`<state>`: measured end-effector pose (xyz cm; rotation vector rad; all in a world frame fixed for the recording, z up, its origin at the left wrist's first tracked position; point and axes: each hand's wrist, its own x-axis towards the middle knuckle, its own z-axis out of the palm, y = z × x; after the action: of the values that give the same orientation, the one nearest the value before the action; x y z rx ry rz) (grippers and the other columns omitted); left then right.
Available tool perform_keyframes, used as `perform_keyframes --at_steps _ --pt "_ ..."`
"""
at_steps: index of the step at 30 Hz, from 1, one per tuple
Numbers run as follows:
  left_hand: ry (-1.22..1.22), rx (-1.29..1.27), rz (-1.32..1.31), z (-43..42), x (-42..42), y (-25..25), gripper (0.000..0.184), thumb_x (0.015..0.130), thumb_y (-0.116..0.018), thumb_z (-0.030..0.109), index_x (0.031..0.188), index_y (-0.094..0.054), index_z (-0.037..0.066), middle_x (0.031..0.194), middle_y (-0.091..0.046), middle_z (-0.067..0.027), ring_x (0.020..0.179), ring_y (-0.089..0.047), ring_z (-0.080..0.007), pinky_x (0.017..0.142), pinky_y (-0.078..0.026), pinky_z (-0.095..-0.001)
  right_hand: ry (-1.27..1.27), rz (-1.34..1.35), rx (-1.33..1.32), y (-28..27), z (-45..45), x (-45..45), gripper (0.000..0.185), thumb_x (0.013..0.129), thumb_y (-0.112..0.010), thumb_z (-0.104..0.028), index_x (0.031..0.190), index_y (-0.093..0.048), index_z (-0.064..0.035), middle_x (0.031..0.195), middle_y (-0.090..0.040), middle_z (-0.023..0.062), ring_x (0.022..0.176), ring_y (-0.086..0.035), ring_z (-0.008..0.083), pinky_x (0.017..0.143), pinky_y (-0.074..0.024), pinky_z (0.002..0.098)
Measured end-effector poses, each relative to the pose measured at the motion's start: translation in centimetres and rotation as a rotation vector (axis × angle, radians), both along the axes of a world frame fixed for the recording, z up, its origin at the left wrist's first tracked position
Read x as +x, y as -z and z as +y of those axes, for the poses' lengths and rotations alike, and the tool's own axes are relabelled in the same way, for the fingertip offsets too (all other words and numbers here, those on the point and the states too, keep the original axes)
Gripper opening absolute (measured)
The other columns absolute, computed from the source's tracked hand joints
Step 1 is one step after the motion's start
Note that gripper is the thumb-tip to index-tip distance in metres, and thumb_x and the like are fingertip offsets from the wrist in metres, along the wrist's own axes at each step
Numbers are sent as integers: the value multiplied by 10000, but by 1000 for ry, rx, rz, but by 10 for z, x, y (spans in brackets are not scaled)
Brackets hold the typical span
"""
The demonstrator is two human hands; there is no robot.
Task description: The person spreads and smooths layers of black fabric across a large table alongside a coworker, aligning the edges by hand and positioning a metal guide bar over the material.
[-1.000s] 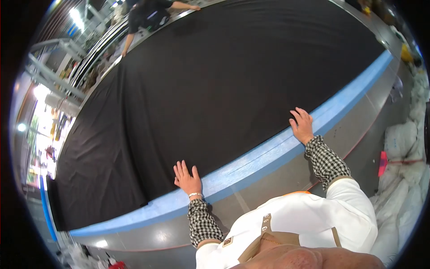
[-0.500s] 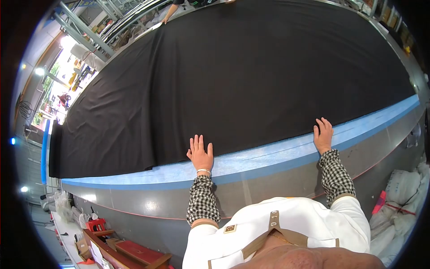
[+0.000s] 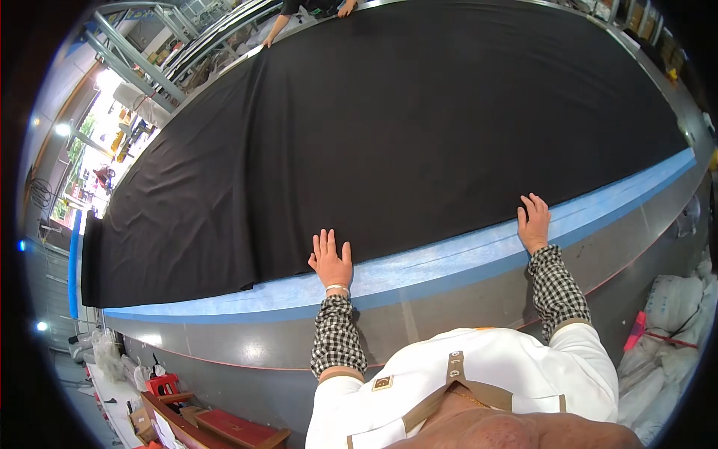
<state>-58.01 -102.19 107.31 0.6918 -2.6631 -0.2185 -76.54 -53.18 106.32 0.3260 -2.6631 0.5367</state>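
Note:
A wide sheet of black fabric (image 3: 419, 127) covers most of the long table. A raised fold runs across it, left of my left hand (image 3: 330, 259). That hand lies flat at the fabric's near edge, fingers apart and pointing away from me. Farther right, my right hand (image 3: 534, 223) rests on the same edge with its fingers spread. Under the fabric's near edge, a strip of light blue sheet (image 3: 441, 264) shows, bordered by a darker blue band. Neither hand grips anything. Checked sleeves cover both my forearms.
Across the table, another person's hands (image 3: 345, 9) are at the fabric's far edge. The grey table edge (image 3: 254, 340) curves in front of me. White sacks (image 3: 669, 314) lie on the floor at right; a red-topped wooden bench (image 3: 232, 428) stands lower left.
My view has shifted slightly. Both my hands stay flat at the fabric's near edge. Across the table, more of the other person's second hand now shows.

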Motion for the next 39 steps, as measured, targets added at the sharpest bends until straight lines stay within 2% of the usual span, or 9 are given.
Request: perform_keyframes --at_steps 12,18,21,39 --pt "7 -29 27 0 0 2 514 958 -576 404 1391 -570 125 1497 -501 -76 1440 -367 -269 1099 -267 -502 10 -13 -3 -3 -1 1 353 963 -596 -247 1288 -615 -111 1380 -528 121 1319 -437 313 1082 -339 472" --pt "5 -28 22 0 0 2 521 955 -587 400 1397 -564 125 1501 -497 -74 1437 -370 -270 1101 -268 -496 6 -12 5 -2 0 0 354 964 -596 -248 1290 -613 -110 1381 -529 121 1322 -437 313 1082 -339 474" --pt "3 15 -7 0 0 0 534 956 -576 404 1417 -541 135 1527 -461 -81 1459 -334 -272 1121 -258 -535 8 -15 5 -2 0 0 355 963 -597 -249 1289 -614 -109 1379 -531 122 1321 -438 313 1081 -341 473" --pt "9 -6 11 1 0 1 527 960 -578 404 1404 -551 122 1519 -470 -93 1448 -351 -278 1110 -264 -525 13 -21 -5 -2 0 1 358 957 -599 -244 1290 -613 -116 1387 -529 120 1329 -433 315 1087 -337 471"
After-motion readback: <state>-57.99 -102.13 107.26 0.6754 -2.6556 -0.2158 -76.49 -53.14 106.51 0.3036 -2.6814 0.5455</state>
